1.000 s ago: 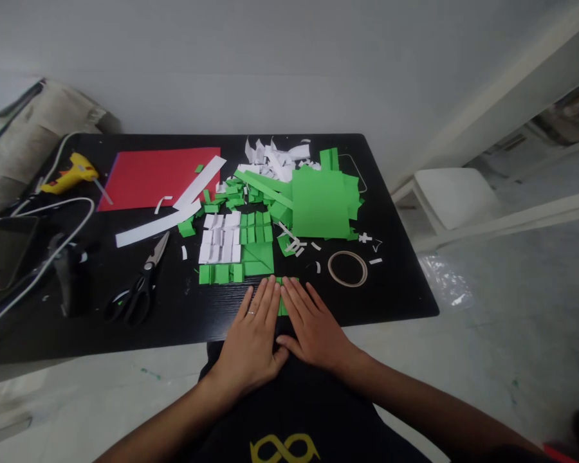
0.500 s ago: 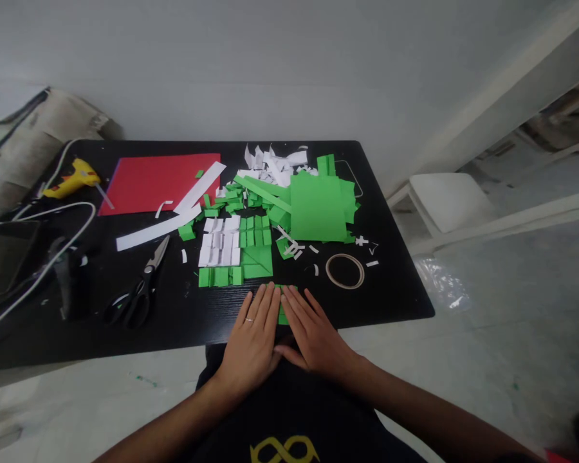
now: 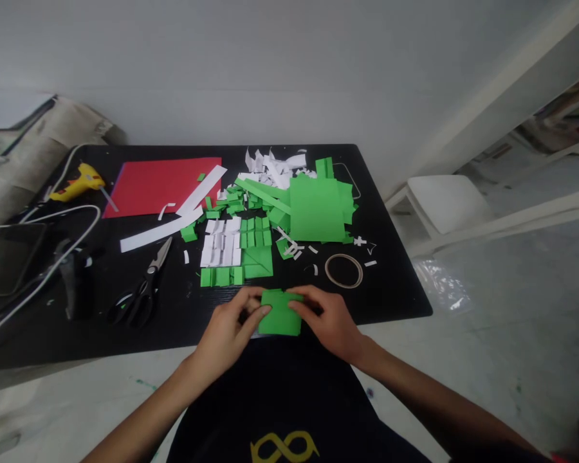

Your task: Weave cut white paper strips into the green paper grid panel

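Observation:
A small green piece of paper (image 3: 280, 314) is raised at the table's front edge, its face turned toward me. My left hand (image 3: 236, 321) pinches its left side between thumb and fingers. On the opposite side, my right hand (image 3: 325, 315) grips the upper right corner the same way. Just beyond my hands lie folded green paper strips (image 3: 222, 276) and a pleated white paper piece (image 3: 220, 242). Beside these, pleated green paper (image 3: 255, 231) rests over a flat green sheet (image 3: 258, 262).
Black-handled scissors (image 3: 147, 283) lie left on the black table (image 3: 183, 328). Farther back are a yellow glue gun (image 3: 80, 182), red sheet (image 3: 159, 183), green sheets (image 3: 317, 209) and white scraps (image 3: 275, 167). A tape ring (image 3: 343, 271) sits right; a white stool (image 3: 446, 199) stands beyond.
My hands were lying flat over the green paper on the table edge. Now both have drawn apart, curled their fingers and lifted the paper, showing its face.

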Available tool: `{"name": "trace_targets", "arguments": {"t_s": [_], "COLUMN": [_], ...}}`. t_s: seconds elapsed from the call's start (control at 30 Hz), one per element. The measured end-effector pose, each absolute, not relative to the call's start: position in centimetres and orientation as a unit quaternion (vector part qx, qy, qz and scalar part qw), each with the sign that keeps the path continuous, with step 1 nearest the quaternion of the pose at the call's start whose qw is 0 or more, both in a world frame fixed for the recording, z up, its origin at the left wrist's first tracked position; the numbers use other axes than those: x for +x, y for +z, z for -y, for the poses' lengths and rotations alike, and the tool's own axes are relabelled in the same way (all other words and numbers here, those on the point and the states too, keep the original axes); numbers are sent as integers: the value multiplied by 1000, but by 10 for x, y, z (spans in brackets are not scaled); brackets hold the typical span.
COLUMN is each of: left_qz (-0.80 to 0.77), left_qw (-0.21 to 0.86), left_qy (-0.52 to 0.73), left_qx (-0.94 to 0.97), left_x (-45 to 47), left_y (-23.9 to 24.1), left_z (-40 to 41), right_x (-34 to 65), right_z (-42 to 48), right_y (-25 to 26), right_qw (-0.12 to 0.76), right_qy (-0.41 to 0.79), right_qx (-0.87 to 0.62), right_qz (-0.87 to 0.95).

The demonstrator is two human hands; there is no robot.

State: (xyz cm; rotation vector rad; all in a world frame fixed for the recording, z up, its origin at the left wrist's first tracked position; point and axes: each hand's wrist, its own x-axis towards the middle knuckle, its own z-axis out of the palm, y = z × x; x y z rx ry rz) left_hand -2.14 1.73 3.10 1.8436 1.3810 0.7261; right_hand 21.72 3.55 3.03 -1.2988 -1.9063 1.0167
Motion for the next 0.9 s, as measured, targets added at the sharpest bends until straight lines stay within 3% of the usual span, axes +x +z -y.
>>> {"name": "trace_targets", "arguments": {"t_s": [0.17,0.33,0.57,0.9], "left_qz": [-603,-532,-506,-514], "left_qw": [189,44,10,36], "left_qy": [214,211,127,103], "left_qx": [745,819,853,851], "left_x": [-15,-4,7,9], "left_y": [19,19,-4,-3], "left_z": [-17,1,7,11], "right_x": [209,215,219,224], "right_z": [-48,-27,-14,-14], "right_y": [18,20,4,-10], "right_qw": [287,274,175,130], "right_qy": [191,99,64,78], "right_qx": [-506,-425,-395,-380], "right_qz": [791,857,899,912]}}
